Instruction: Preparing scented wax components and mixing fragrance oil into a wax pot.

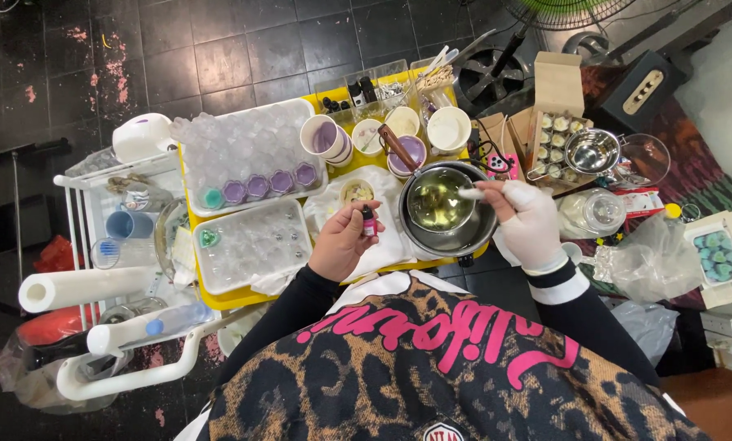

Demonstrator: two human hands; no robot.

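1. My left hand (343,238), bare, lies just left of the frame's centre; its fingers are curled closed around a small pink bottle (368,221), held upright at the fingertips.
2. My right hand (527,222), in a white glove, lies right of centre; its fingers are pinched closed on a thin white stick (469,193) whose far end reaches left over the pot.
3. The metal pot (447,211) sits between my two hands at the centre of the frame and holds a pale yellowish liquid; a wooden handle (397,147) rises from it toward the upper left.
4. A small cup (356,192) with pale contents stands on a white cloth (390,245), just above my left hand.
5. The yellow tray (227,298) carries two clear mould trays (251,245); the upper one has a row of purple-filled cells (269,184) and one green cell.
6. Paper cups (449,129) stand in the upper centre, above the pot.
7. A steel bowl (592,150) sits at upper right beside an open box of small filled tins (555,143).
8. White rolls (80,287) lie on a white cart at lower left.
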